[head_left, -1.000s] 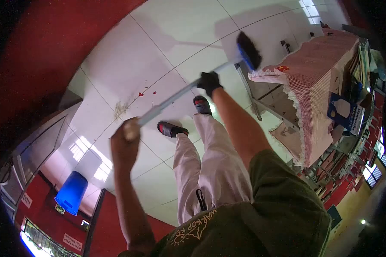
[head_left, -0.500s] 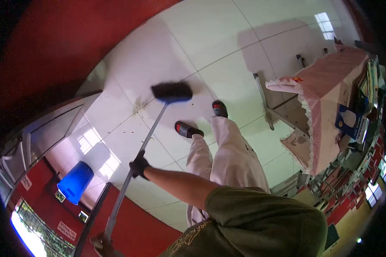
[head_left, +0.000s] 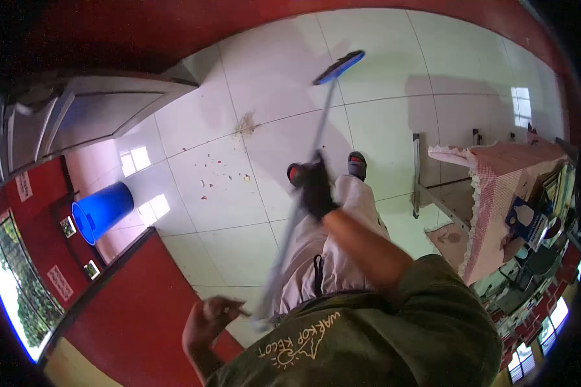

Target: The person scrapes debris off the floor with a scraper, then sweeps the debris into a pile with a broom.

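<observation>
A broom (head_left: 340, 66) with a blue head and dark bristles reaches out over the tiled floor. My right hand (head_left: 316, 187), in a black glove, is closed round the middle of its grey handle (head_left: 284, 248). Off the handle's near end, my left hand (head_left: 214, 317) is bare, its fingers bent but apart, with no object seen in it. A small clump of pale dust (head_left: 246, 124) lies left of the broom. Below it are scattered reddish and pale scraps (head_left: 208, 182). The handle is slightly blurred.
A blue bin (head_left: 103, 211) lies tipped at the left, below a grey-framed door (head_left: 97, 116). A table with a pink cloth (head_left: 490, 213) and metal legs stands at the right, books on it. Red walls (head_left: 142, 316) border the floor. My sandals (head_left: 357, 166) are below the broom head.
The broom head has swung up and to the right, away from the dust. My right hand has moved right with the handle. My left hand has come off the handle's end.
</observation>
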A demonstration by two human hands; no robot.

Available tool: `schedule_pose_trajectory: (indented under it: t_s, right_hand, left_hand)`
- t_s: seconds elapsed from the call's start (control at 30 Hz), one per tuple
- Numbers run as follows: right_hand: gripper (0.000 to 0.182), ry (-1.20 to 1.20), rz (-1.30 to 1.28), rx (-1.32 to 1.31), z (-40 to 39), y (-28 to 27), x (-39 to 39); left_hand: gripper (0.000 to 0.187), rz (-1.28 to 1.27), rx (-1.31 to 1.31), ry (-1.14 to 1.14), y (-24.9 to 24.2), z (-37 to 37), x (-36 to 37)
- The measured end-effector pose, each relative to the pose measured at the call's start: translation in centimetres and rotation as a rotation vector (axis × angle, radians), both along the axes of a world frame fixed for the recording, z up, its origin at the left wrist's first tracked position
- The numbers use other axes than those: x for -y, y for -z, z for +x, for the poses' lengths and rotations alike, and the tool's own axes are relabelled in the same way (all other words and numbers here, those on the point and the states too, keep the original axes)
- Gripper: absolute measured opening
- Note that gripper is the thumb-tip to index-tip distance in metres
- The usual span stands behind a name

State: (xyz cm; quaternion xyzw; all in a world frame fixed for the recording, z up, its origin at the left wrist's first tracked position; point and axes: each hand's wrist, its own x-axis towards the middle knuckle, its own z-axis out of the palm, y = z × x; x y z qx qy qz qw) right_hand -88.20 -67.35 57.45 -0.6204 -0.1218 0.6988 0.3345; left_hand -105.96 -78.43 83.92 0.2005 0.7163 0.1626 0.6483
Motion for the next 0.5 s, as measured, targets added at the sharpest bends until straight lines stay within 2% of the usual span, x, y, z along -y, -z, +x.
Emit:
schedule_pose_trajectory:
  t_s: [0.03, 0.07, 0.1, 0.17, 0.2, 0.23, 0.27, 0.3, 0.33, 0.37, 0.4, 0.43, 0.47, 0.5]
  right_hand:
    - [0.026, -0.063, 0.054, 0.108, 3.5, 1.0, -0.4]
    - [0.030, -0.125, 0.103, 0.225, 7.0, 1.9, -0.9]
    - [0.034, -0.182, 0.146, 0.345, 10.5, 2.8, -1.4]
    - [0.040, -0.281, 0.188, 0.587, 16.0, 1.1, -0.7]
    - [0.036, -0.268, 0.022, 0.534, 17.1, -2.4, -0.5]
    - [0.033, -0.254, -0.146, 0.477, 18.6, -4.5, 0.0]
    - [0.030, -0.441, -0.139, 0.639, 20.0, -5.3, 0.7]
    - [0.029, -0.538, -0.134, 0.721, 21.0, -5.5, 1.6]
    - [0.028, -0.633, -0.129, 0.804, 22.0, -5.6, 2.6]
    - [0.027, -0.673, -0.073, 0.874, 22.6, -4.4, 4.5]
    - [0.026, -0.708, -0.011, 0.944, 23.0, -3.4, 5.7]
    - [0.024, -0.726, -0.189, 0.849, 22.3, -2.9, 6.2]
    - [0.019, -0.814, -0.177, 0.827, 21.5, -2.2, 7.4]
    - [0.015, -1.085, 0.159, 0.789, 20.8, -0.8, 8.6]
  left_hand:
    - [0.020, -0.077, -0.032, 0.110, 2.5, -0.6, 0.8]
    - [0.023, -0.040, -0.101, 0.117, 4.2, -0.9, 1.7]
    - [0.027, -0.124, -0.115, 0.025, 5.8, -1.5, 2.5]
    - [0.030, -0.082, -0.168, 0.110, 10.2, -5.5, 8.4]
    - [0.030, -0.082, -0.161, 0.103, 11.0, -6.4, 10.1]
    - [0.031, -0.225, -0.198, 0.001, 11.3, -7.0, 11.7]
    - [0.033, -0.365, -0.233, -0.101, 12.0, -7.6, 13.5]
    - [0.033, -0.363, -0.228, -0.107, 13.7, -8.4, 16.8]
    - [0.034, -0.368, -0.246, -0.239, 15.5, -9.0, 21.3]
    - [0.036, -0.373, -0.264, -0.371, 16.0, -9.3, 24.6]
    - [0.037, -0.462, -0.253, -0.410, 15.5, -8.6, 26.0]
    - [0.038, -0.552, -0.243, -0.448, 15.0, -7.6, 27.0]
    - [0.036, -0.590, -0.217, -0.455, 14.2, -6.7, 27.8]
    - [0.036, -0.552, -0.249, -0.517, 14.6, -5.7, 29.2]
